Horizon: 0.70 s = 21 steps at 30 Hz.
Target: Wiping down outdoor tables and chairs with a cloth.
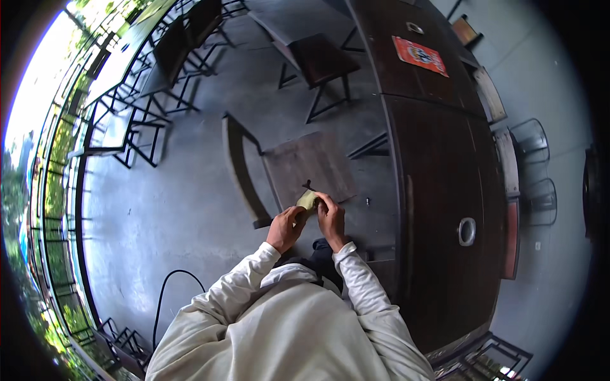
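A small yellow-green piece, perhaps paper, cloth or a leaf, is held between my two hands. My left hand pinches its lower left side. On the right edge sit the fingertips of my right hand, bent over it. Just beyond the piece is a small dark forked thing; whether it lies on the seat or joins the piece, I cannot tell. Under and past my hands is the wooden seat of a chair, its curved backrest to the left.
Along the right runs a long dark wooden table, bearing an orange printed sheet and an oval metal-rimmed fitting. Another chair stands farther ahead. Several chairs and a long table line the railing at left. A black cable loops beside me.
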{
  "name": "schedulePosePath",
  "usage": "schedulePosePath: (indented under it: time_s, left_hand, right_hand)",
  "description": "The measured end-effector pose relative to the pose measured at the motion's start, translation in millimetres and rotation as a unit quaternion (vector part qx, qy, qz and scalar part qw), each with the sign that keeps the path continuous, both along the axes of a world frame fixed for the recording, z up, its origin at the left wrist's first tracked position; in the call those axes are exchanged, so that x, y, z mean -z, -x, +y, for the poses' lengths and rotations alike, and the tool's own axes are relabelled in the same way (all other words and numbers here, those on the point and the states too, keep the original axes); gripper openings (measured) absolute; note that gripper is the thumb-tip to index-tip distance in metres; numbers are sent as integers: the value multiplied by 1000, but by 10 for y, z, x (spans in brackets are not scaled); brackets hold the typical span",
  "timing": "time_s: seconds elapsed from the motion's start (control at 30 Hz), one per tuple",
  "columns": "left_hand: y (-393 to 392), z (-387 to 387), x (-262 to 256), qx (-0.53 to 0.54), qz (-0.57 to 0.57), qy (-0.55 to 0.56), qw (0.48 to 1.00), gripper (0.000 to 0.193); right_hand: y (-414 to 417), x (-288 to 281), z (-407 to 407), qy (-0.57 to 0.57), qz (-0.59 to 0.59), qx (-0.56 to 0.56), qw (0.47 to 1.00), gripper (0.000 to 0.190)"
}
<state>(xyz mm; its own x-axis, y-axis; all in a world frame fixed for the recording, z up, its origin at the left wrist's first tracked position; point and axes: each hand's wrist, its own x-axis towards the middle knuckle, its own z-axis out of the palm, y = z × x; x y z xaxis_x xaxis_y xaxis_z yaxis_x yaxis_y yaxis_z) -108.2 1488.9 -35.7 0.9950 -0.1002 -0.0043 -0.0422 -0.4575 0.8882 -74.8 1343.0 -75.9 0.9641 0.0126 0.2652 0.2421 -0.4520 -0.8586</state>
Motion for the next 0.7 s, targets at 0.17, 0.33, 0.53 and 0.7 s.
schedulePosePath:
  time_s: [0.17, 0.33, 0.53, 0.7]
  left_hand:
    - [315, 485, -137, -59, -8, 82, 995, 21]
    - [371, 815, -68, -149, -15, 93, 984, 20]
    - [356, 1137, 305, -194, 20, 136, 971, 18]
    - [278, 1308, 567, -268, 83, 305, 910, 23]
  right_hand:
    - [142, -132, 628, -17, 1, -13, 1000, 28]
    - [164, -239, 1036, -4, 26, -61, 998, 33]
    - [177, 81, 1264, -1, 120, -107, 987, 45]
    - [149, 213, 1262, 68, 154, -164, 972, 54]
